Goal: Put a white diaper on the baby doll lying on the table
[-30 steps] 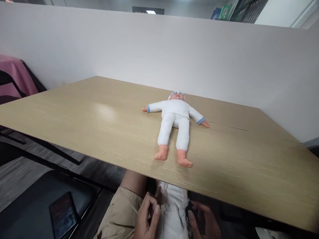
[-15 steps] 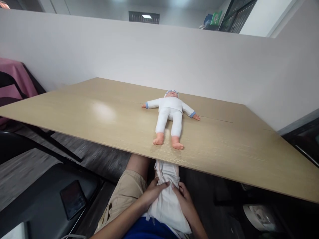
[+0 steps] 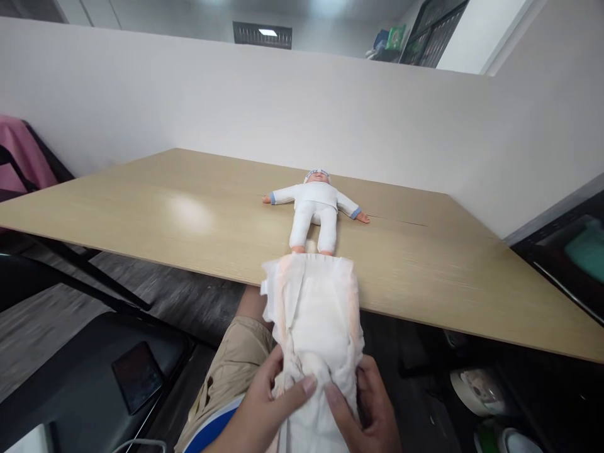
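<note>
Both my hands hold an unfolded white diaper (image 3: 323, 296) above my lap, its far end raised over the table's front edge. My left hand (image 3: 268, 399) grips its left side, thumb pressed on the inner face. My right hand (image 3: 368, 409) grips the right side the same way, with the fingers curled behind. Pale orange strips run along the diaper's sides. Beyond it a baby doll (image 3: 315, 211) in white clothes with blue cuffs lies on its back on the table, arms spread. The diaper's far end hides the doll's feet.
The wooden table (image 3: 141, 201) reaches back to a white partition (image 3: 236, 107). A black chair (image 3: 85, 377) at the left carries a dark phone-like device (image 3: 138, 376). Round white-rimmed items (image 3: 479, 391) sit low at the right, under the table.
Both hands have lifted the diaper from below the table edge, up and towards me. More of its length shows, and it now covers the doll's feet. The doll has not moved on the table.
</note>
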